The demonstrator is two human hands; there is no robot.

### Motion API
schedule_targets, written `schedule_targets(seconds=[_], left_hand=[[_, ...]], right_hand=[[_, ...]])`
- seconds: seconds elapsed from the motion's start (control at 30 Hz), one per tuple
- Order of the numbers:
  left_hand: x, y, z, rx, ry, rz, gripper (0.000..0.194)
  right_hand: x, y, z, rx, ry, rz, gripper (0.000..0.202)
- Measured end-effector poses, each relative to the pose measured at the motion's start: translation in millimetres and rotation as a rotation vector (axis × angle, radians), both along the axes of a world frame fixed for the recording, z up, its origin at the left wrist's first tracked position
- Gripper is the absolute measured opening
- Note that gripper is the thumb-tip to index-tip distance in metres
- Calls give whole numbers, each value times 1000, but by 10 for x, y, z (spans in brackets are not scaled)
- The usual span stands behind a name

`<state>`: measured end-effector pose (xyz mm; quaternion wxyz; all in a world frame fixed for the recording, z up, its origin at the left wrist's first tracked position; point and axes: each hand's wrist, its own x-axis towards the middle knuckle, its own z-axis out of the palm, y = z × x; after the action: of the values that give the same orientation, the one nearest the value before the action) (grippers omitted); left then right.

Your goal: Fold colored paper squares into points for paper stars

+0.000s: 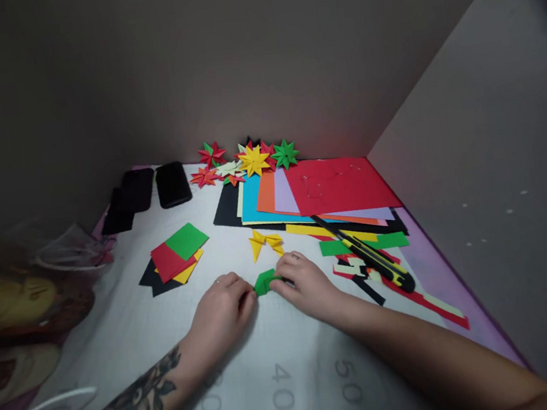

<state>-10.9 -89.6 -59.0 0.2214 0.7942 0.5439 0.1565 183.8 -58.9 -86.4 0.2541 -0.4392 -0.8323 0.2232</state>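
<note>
A small folded green paper (265, 282) lies between my two hands on the white mat (248, 396). My left hand (227, 305) has its fingers closed at the paper's left corner. On the other side, my right hand (304, 283) pinches the right end between thumb and fingers. Just beyond the paper are folded yellow pieces (257, 242). To the left sits a small pile of squares, with a green square (187, 241) and a red square (165, 265) on top.
Folded paper stars (253, 160) stand by the wall behind large coloured sheets (344, 185). A yellow and black cutter (379, 261) rests on paper strips at right. A dark phone-like object (173, 184) lies back left; bags (18, 299) are at far left.
</note>
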Motion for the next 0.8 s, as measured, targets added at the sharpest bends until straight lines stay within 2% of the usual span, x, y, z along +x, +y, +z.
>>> schedule_targets(seconds=[0.27,0.47,0.8], left_hand=[[35,47,5,12,85,30,21],[29,68,-10,-2,68,43,17],[47,135,62,-118,76,104,15]], right_hand=[[-1,53,-22,14,-94,-86,19],[-16,58,-10,8,-112,-110,20],[-39,69,10,-33,-145,-120,20]])
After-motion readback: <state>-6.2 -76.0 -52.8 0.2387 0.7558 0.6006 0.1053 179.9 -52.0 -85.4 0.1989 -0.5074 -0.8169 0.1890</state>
